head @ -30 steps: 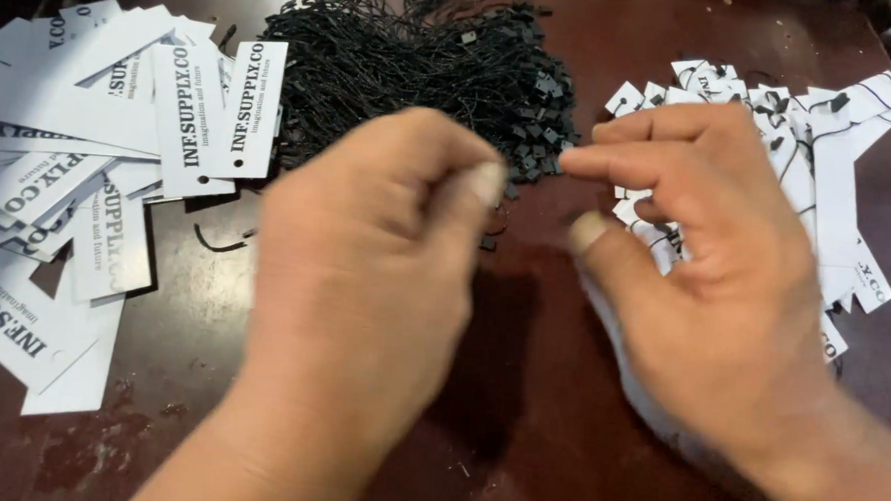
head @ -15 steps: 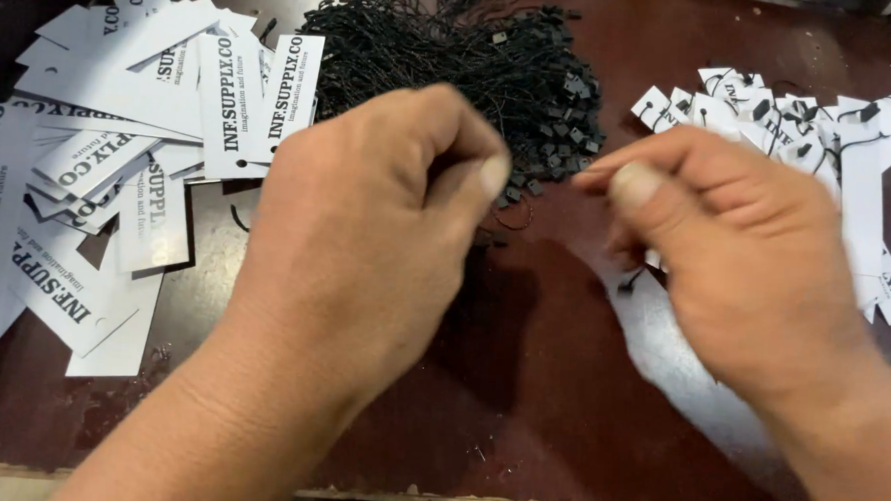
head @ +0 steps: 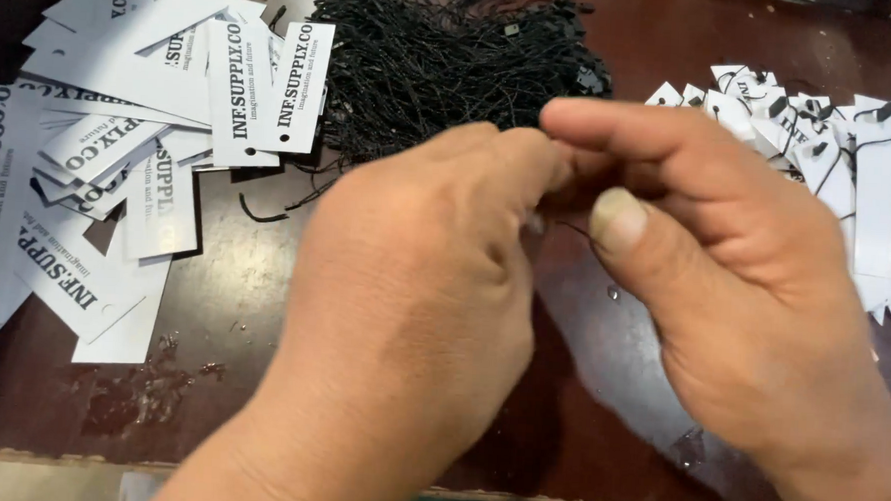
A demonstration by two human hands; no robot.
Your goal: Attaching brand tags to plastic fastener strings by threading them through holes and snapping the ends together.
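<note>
My left hand (head: 413, 299) and my right hand (head: 724, 283) meet fingertip to fingertip over the middle of a dark brown table (head: 233, 301). Both are pinched shut. A thin black string (head: 575, 228) shows in the gap between them, curving by my right thumb. A small pale bit sits at my left fingertips; the rest of what they hold is hidden by my fingers. Just beyond the hands lies a big tangled heap of black strings (head: 444, 60).
Loose white printed paper tags (head: 150, 137) are spread in a pile on the left. On the right lies a pile of white tags with black strings through them (head: 841, 148). A wet smear (head: 149, 388) marks the table near its front edge (head: 56, 459).
My hands have closed the gap between them and now touch at the fingertips. They fill more of the view than before, and the piles have shifted outward.
</note>
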